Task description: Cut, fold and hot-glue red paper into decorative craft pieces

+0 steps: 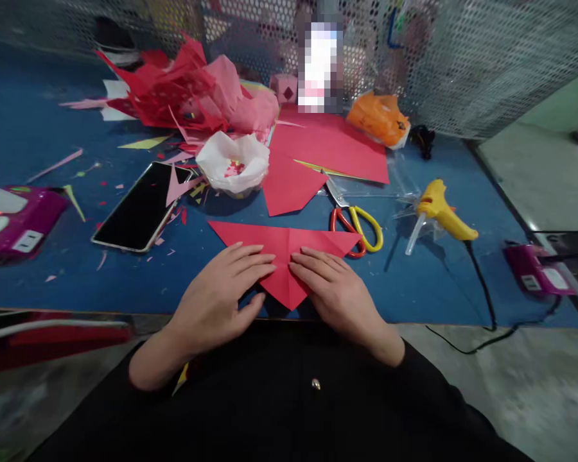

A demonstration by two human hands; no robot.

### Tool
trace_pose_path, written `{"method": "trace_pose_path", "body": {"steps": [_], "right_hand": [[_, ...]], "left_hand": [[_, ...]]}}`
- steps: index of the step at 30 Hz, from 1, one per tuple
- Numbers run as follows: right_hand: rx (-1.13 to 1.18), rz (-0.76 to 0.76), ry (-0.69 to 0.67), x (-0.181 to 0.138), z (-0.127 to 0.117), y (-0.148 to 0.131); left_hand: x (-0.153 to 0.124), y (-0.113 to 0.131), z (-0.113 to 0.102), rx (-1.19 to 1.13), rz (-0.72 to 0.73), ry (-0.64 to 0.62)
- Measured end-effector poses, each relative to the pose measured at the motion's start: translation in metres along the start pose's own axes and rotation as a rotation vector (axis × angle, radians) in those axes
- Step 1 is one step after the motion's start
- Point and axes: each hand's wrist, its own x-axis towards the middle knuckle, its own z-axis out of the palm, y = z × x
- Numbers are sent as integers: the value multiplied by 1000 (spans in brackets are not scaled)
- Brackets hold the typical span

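Observation:
A folded sheet of red paper (289,282) lies on the blue table at the front edge, roughly triangular, its point toward me and a crease down its middle. My left hand (221,289) rests flat on its left part with fingers stretched out. On the right part lies my right hand (334,285), fingers also extended and pressing the paper. The paper's right tip reaches the scissors (351,224), which have one red and one yellow handle loop. Just behind the folded paper is a cut piece of red paper (291,186).
A glue gun (443,212) with a cord stands to the right. At left are a black phone (137,208) and a white-lined bowl (234,160) with small scraps. Crumpled red and pink paper (183,90), red sheets (337,144) and an orange bag (380,119) lie behind.

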Motion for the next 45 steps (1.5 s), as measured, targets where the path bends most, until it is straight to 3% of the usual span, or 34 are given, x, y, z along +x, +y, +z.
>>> {"method": "trace_pose_path", "body": {"steps": [5, 12, 19, 26, 45], "right_hand": [[126, 146, 108, 0, -6, -6], [223, 400, 184, 1, -3, -15], [138, 493, 151, 6, -4, -16], [-27, 534, 71, 11, 0, -13], [-195, 478, 8, 17, -1, -12]], "left_hand": [[5, -1, 5, 94, 24, 75], [11, 9, 2, 14, -159, 142], [15, 10, 4, 75, -237, 155], [14, 7, 6, 201, -219, 130], [20, 4, 6, 389, -115, 41]]}}
